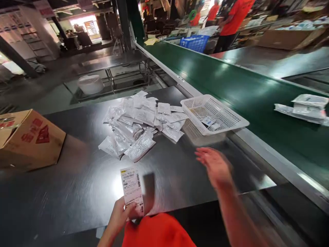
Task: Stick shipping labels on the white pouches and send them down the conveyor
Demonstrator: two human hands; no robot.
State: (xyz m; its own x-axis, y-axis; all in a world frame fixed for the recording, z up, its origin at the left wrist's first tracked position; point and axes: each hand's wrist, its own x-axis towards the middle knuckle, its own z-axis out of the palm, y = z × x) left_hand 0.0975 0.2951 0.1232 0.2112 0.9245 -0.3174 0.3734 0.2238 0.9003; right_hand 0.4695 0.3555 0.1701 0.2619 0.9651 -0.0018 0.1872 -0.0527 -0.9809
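My left hand [125, 211] grips the lower end of a printed shipping label [131, 185], thumb across its front. The label stands upright above the metal table, its print and barcodes facing me. My right hand [213, 164] is in the air over the table, slightly blurred, with fingers stretched out and nothing visible in them. Beyond it sits a white perforated plastic basket [231, 120] with a few small packets [208, 120] inside. A heap of white plastic packets [140, 118] with dark print lies left of the basket, farther from me than the label.
An opened cardboard box [43, 144] stands at the table's [84, 181] left. Along the right runs a green conveyor belt [246, 92] carrying white packages [305, 108]. People in red shirts [235, 19] are behind it, near a blue crate [194, 43].
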